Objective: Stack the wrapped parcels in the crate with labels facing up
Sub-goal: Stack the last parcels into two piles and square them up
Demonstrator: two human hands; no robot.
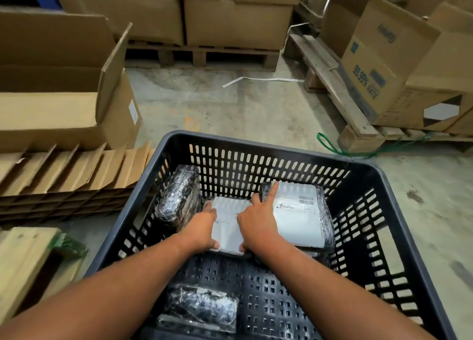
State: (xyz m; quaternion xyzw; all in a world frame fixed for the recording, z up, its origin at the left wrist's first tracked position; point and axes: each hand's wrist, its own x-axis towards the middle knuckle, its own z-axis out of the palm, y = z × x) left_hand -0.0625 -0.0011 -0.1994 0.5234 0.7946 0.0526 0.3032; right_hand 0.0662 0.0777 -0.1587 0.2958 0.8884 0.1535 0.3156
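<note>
A black slotted crate [258,145] fills the lower view. In its middle lies a wrapped parcel [229,223] with a white label facing up; my left hand [201,228] grips its left edge and my right hand [257,224] its right edge. The right index finger stretches onto a second label-up parcel [300,215] lying just to the right. A black shrink-wrapped parcel [179,195] leans against the crate's left wall, no label visible. Another black wrapped parcel [202,307] lies at the crate's near side between my forearms.
The crate stands on a concrete floor [230,104]. Flattened cardboard sheets [64,176] and an open carton [64,83] are at left. Cartons on wooden pallets [230,19] stand behind and at right [399,65]. A wooden board [23,260] is near left.
</note>
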